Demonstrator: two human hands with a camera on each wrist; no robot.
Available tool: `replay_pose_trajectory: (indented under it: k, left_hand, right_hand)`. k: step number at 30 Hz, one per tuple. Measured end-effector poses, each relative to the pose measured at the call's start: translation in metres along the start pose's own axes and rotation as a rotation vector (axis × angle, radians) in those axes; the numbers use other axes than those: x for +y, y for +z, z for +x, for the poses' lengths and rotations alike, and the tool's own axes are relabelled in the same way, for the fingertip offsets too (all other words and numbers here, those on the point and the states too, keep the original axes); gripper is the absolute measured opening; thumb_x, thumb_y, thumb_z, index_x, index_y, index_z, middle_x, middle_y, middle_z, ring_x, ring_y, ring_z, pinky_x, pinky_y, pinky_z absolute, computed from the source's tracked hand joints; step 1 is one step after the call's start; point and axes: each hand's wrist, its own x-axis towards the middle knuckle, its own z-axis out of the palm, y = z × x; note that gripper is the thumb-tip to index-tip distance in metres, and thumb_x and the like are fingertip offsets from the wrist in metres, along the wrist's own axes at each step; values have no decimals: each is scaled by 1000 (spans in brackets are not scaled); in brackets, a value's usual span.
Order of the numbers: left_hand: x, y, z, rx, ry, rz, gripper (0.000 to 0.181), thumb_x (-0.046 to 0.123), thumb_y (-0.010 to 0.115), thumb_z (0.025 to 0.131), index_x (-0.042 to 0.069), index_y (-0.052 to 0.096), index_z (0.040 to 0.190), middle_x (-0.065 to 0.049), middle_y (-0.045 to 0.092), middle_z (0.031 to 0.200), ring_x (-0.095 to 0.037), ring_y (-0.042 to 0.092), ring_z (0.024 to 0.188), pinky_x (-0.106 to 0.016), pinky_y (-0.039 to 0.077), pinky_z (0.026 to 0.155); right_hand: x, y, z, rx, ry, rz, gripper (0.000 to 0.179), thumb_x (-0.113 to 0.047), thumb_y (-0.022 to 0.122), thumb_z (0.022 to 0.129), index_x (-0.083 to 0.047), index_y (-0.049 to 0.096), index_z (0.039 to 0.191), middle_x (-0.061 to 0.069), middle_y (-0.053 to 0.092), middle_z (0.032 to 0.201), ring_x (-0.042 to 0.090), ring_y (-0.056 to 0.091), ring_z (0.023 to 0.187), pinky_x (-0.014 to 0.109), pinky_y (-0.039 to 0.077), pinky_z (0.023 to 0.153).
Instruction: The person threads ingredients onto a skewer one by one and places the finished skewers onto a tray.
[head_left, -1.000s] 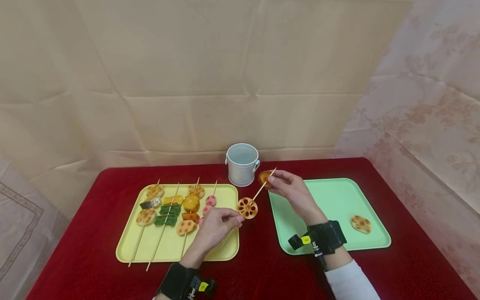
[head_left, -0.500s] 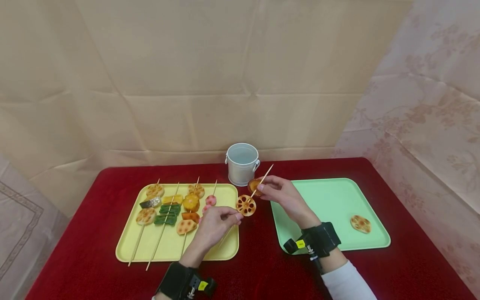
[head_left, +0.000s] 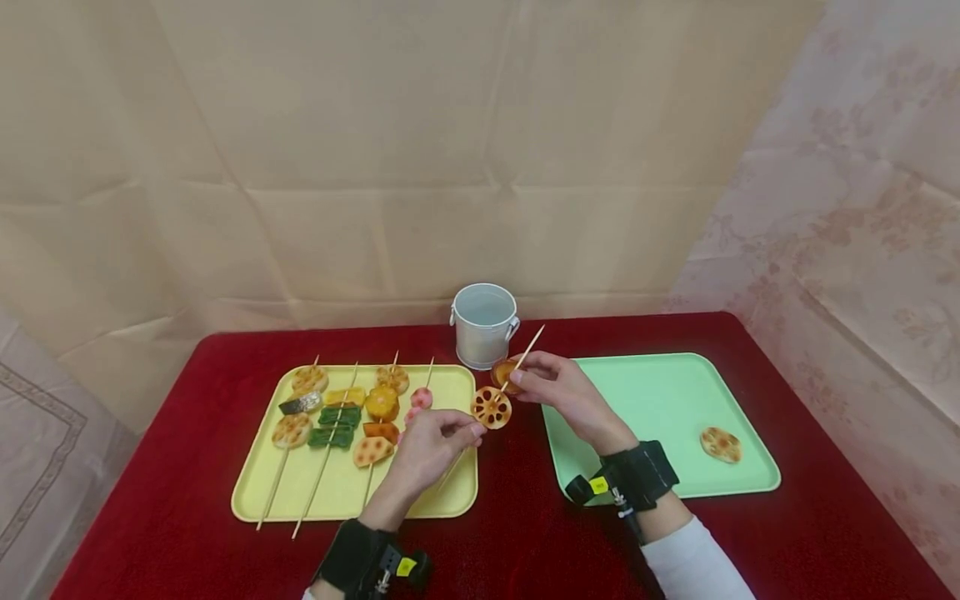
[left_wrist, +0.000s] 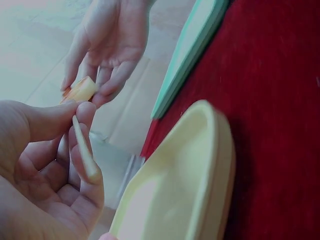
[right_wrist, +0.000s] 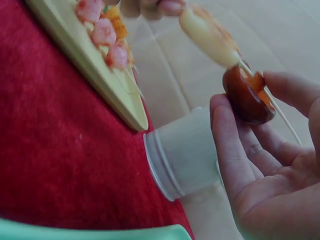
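In the head view my left hand (head_left: pixel 435 450) pinches a wooden skewer (head_left: pixel 531 342) just below a lotus root slice (head_left: pixel 491 407) threaded on it. The skewer slants up to the right. With thumb and fingertips, my right hand (head_left: pixel 573 396) holds a round brown piece with an orange inside (head_left: pixel 506 375) on the skewer, close above the lotus slice. In the right wrist view the skewer crosses the orange face of the brown piece (right_wrist: pixel 248 97); whether it goes through the middle, I cannot tell. The skewer's lower end (left_wrist: pixel 86 155) shows against the left fingers in the left wrist view.
A yellow tray (head_left: pixel 258 492) on the left bears several loaded skewers, the rightmost partly hidden by my left hand. The green tray (head_left: pixel 645 392) on the right holds one browned round slice (head_left: pixel 721 445). Behind my hands stands a white metal bucket (head_left: pixel 483 333) on the red cloth (head_left: pixel 517 533).
My right hand has moved left and down with the brown piece, along the skewer towards the lotus slice. More of the skewer's tip now sticks out beyond it. The left hand has barely moved.
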Motion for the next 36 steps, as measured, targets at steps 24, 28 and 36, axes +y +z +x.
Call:
replay_pose_trajectory:
  k: [24, 28, 36]
  left_hand:
    - [0, -5, 3, 45, 6, 0, 11, 12, 75, 95, 2, 81, 95, -5, 76, 83, -16, 69, 77, -24, 49, 65]
    - [3, -9, 2, 75, -5, -5, 10, 11, 76, 94, 2, 81, 92, -3, 75, 80, -12, 66, 74, -24, 47, 63]
    - [0, -18, 3, 111, -42, -35, 8, 7, 76, 94, 1, 80, 90, -4, 75, 78, -13, 63, 76, -25, 47, 64]
  right_hand:
    - [-3, -21, 3, -9, 54, -87, 50, -37, 64, 104, 3, 60, 134, 20, 70, 120, 31, 70, 106, 39, 57, 95]
    - [-7, -31, -3, 19, 26, -109, 51, -38, 63, 104, 2, 60, 135, 24, 68, 124, 41, 67, 114, 37, 56, 95]
    - [-28, -70, -18, 106, -6, -192, 49, -34, 64, 104, 4, 58, 135, 28, 66, 126, 45, 65, 115, 27, 56, 91]
